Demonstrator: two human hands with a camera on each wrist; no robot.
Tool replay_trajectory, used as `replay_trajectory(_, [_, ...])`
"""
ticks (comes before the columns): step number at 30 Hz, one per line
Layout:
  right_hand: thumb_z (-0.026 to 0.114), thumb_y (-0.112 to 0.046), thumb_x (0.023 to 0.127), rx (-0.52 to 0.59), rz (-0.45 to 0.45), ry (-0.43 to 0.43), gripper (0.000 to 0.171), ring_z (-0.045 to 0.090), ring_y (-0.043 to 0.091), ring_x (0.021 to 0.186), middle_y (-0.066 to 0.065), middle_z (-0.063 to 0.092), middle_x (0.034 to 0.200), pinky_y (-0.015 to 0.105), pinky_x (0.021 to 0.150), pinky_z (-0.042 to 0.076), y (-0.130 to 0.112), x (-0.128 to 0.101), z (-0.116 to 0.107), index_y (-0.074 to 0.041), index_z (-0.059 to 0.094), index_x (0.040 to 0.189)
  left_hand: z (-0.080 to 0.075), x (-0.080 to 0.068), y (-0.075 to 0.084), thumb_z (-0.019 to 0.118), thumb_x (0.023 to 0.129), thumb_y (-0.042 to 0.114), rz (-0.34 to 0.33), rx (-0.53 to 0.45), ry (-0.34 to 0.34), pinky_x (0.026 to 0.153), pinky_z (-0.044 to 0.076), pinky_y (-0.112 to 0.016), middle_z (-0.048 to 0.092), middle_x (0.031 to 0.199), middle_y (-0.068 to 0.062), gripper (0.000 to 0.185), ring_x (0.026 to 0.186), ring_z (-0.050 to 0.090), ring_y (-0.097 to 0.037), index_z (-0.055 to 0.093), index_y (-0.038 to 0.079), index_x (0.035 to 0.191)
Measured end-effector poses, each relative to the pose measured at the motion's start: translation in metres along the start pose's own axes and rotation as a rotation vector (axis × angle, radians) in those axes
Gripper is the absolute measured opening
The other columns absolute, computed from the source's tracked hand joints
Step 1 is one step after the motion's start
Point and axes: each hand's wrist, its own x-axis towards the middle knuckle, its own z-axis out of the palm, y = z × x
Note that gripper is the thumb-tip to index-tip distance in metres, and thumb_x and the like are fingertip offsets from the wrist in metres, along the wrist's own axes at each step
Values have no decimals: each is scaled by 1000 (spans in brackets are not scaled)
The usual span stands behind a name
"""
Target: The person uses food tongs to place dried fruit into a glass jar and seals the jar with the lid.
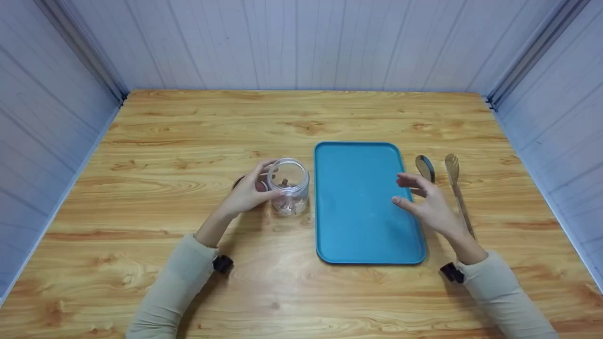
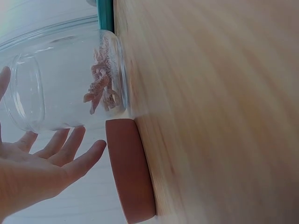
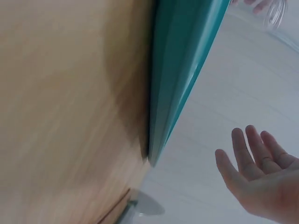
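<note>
A clear jar [image 1: 289, 200] stands upright and open-topped, left of a blue rectangular tray [image 1: 360, 188]. Several thin brown pieces [image 2: 100, 84] lie at the jar's bottom in the left wrist view. My left hand [image 1: 247, 193] holds the jar's upper part, its thumb on the near side and fingers around the far side. Beside the jar, a low round reddish-brown object [image 2: 131, 170] sits on the table, mostly hidden by that hand in the head view. My right hand [image 1: 433, 209] hovers above the tray's right edge, fingers spread and holding nothing.
Right of the tray lie a spoon [image 1: 425, 168], partly hidden by my right hand, and a fork [image 1: 458, 190] with a long handle. The wooden table [image 1: 188, 136] is bounded by pale panel walls [image 1: 301, 44] at the back and both sides.
</note>
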Motion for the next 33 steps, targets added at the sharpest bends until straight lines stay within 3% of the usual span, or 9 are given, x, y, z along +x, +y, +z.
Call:
replay_trajectory(5, [62, 0, 80, 100, -25, -62, 48, 44, 32, 108, 24, 49, 116, 48, 90, 33, -24, 6, 14, 8, 43, 123, 0, 0, 0, 67, 77, 4, 5, -8, -4, 81, 42, -37, 38, 126, -26, 67, 108, 44, -39, 30, -1, 133])
replay_trajectory(14, [60, 3, 81, 235, -40, -145, 48, 42, 34, 110, 22, 47, 118, 49, 89, 33, -36, 24, 35, 8, 41, 124, 0, 0, -1, 67, 77, 4, 12, -11, -2, 80, 42, -36, 37, 126, -29, 66, 108, 44, -40, 31, -2, 132])
replay_trajectory(33, [61, -6, 82, 178, -58, -293, 49, 42, 32, 111, 16, 46, 121, 47, 89, 34, -61, 39, 51, 2, 41, 126, -2, 0, -2, 67, 76, 1, 0, -43, -2, 83, 39, -46, 36, 126, -30, 68, 105, 44, -43, 30, -1, 133])
